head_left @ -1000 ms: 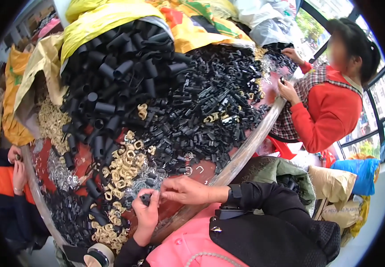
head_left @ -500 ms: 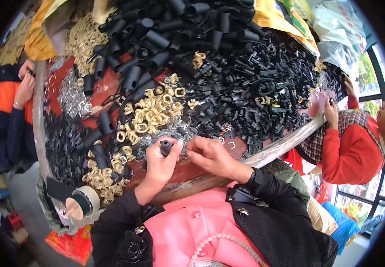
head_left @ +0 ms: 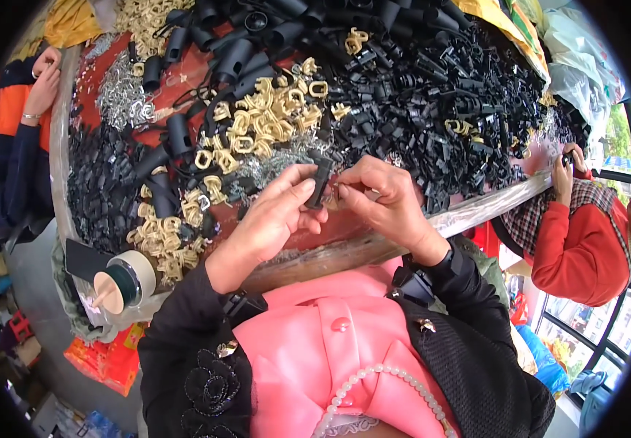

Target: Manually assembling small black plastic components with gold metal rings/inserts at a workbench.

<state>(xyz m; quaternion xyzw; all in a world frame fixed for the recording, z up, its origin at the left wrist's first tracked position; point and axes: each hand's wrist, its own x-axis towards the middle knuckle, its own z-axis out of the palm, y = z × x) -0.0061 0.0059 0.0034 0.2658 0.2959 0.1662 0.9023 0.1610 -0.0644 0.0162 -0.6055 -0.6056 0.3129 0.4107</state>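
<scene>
Between the thumb and fingers of my left hand (head_left: 275,208), a narrow black plastic part (head_left: 321,179) is held upright and slightly tilted over the front of the table. My right hand (head_left: 390,201) is close beside it on the right, thumb and forefinger pinched together near the part's side. Whatever lies in that pinch is too small to make out. Just beyond my hands is a heap of small silver metal pieces (head_left: 271,171). Gold-coloured ring-shaped parts (head_left: 257,120) lie behind that heap, and small black plastic parts (head_left: 417,109) spread across the right.
Black tubes (head_left: 235,62) are piled at the back. The wooden table edge (head_left: 308,255) runs in front of me. A spool of dark thread (head_left: 122,285) and a roll of tape (head_left: 140,270) stand at the left corner. Co-workers sit at left, in an orange-and-navy top (head_left: 9,117), and right, in red sleeves (head_left: 571,255).
Both hands have shifted right and slightly up in the picture. The black part has turned from end-on to showing its long side. The whole view has shifted a little.
</scene>
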